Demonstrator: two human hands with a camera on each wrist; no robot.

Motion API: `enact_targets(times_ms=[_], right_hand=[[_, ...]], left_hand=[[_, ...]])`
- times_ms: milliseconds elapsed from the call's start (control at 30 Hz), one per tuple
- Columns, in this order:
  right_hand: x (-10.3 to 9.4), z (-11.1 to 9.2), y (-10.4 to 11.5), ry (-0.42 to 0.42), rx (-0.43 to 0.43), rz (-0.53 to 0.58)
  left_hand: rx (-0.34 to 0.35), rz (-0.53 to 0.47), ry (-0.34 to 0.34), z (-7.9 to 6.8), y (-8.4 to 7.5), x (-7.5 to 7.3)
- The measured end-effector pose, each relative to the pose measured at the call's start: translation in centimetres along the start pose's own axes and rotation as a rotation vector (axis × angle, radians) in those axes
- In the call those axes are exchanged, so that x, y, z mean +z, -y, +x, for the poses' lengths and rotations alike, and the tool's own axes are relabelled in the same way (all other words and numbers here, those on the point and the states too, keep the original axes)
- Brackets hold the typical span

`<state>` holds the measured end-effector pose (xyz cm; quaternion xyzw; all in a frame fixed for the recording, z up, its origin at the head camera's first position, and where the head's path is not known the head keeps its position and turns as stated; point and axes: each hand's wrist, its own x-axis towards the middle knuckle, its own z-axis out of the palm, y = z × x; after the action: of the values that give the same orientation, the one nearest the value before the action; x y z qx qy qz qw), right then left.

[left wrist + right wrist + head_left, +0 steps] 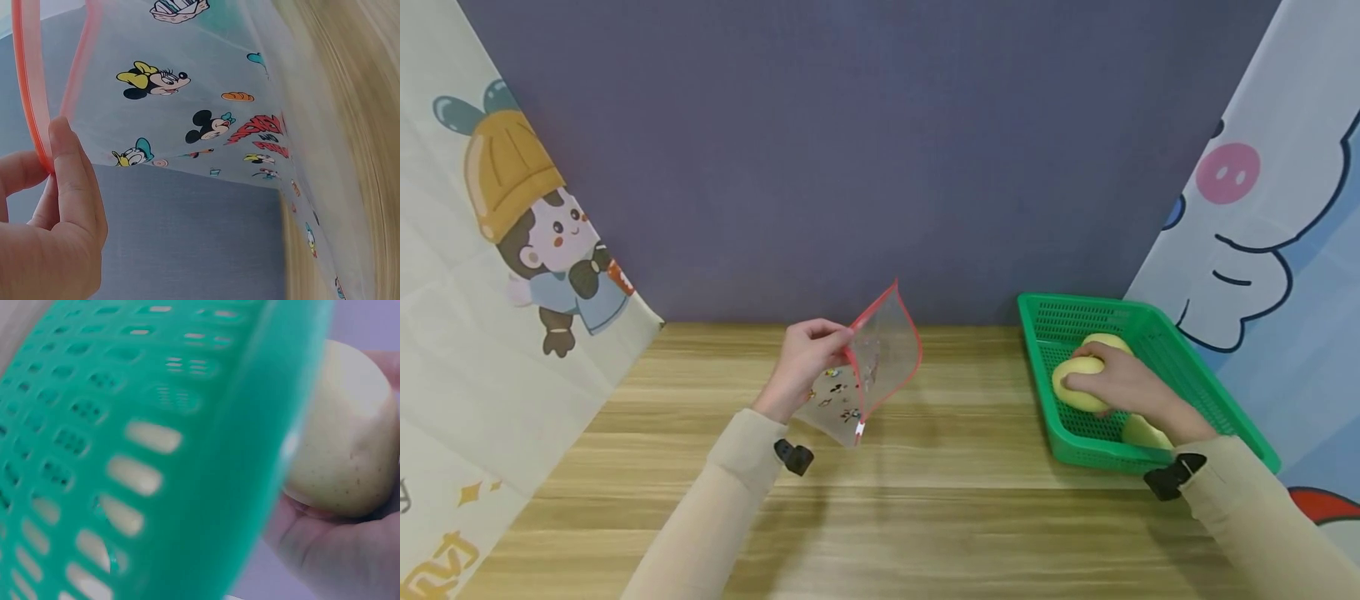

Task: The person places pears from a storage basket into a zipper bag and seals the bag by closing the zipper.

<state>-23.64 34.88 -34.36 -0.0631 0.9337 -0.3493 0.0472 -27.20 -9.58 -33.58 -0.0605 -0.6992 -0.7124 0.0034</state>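
Observation:
My left hand (808, 358) pinches the rim of a clear zip bag (181, 119) with a red zip edge and printed cartoon figures. The bag's mouth gapes toward the right, and its lower part hangs down close to the wooden table. Over at the right, my right hand (1120, 387) grips a pale yellow potato (1077, 385), smooth and lightly speckled in the right wrist view, where the green basket's wall covers part of it. Another potato (1108, 342) shows just behind that hand. A third potato (1144, 432) lies near the basket's front wall, partly covered by my wrist.
The green perforated basket (1033, 367) stands on the right of the wooden table (940, 517). A dark blue-grey panel (880, 150) rises behind the table. Cartoon-printed sheets flank it on the left (445, 250) and right (1322, 275).

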Motion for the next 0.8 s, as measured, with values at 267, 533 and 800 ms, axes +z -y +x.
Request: enact_targets(times_ms=[267,533,800], right_hand=[[0.0,0.2,1.6,-0.047,-0.015,0.124],[0.3,0.2,3.5,-0.075,-0.033,0.182],[1.2,0.3,5.6,-0.118,-0.091,0.193]], left_hand=[[0.005,0.003,0.011,0.1,0.0,0.0],[0.000,-0.010,0.008,0.0,0.2,0.0],[0.011,-0.021,0.010,-0.1,0.2,0.1]])
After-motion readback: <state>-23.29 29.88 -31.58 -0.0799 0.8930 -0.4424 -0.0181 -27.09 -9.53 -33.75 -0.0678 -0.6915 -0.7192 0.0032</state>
